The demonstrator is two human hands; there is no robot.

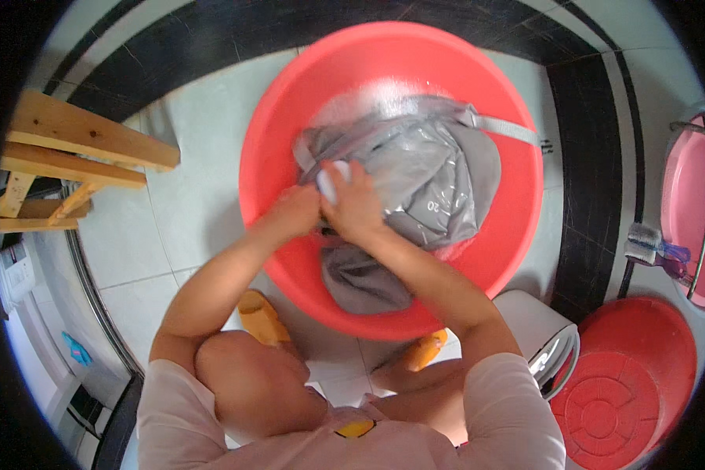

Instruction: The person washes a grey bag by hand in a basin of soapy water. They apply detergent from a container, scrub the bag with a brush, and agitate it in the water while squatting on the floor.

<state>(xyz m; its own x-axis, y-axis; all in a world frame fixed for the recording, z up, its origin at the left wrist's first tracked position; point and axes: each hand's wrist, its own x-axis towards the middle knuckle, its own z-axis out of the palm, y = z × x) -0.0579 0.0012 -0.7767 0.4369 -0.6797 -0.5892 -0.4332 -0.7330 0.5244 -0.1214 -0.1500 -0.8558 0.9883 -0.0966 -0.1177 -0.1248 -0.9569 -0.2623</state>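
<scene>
A grey waterproof fabric bag (pixel 423 170) with white print lies crumpled in a large red plastic basin (pixel 487 76). Its pale grey strap (pixel 508 128) reaches over the basin's right side. My right hand (pixel 358 205) holds a smooth white oval piece (pixel 335 181), perhaps a bar of soap, against the bag's left part. Close beside it, my left hand (pixel 296 210) is closed at the bag's left edge; the fabric in its fingers is mostly hidden. Whitish suds or wet shine (pixel 388 94) show on the basin's far inner wall.
Wooden furniture legs (pixel 94 138) stand at the left. A white bin (pixel 531 329) and a red tub (pixel 611 405) are at the lower right. On the right wall hang a pink basin (pixel 684 205) and a brush (pixel 645 244). My feet wear orange slippers (pixel 261 317).
</scene>
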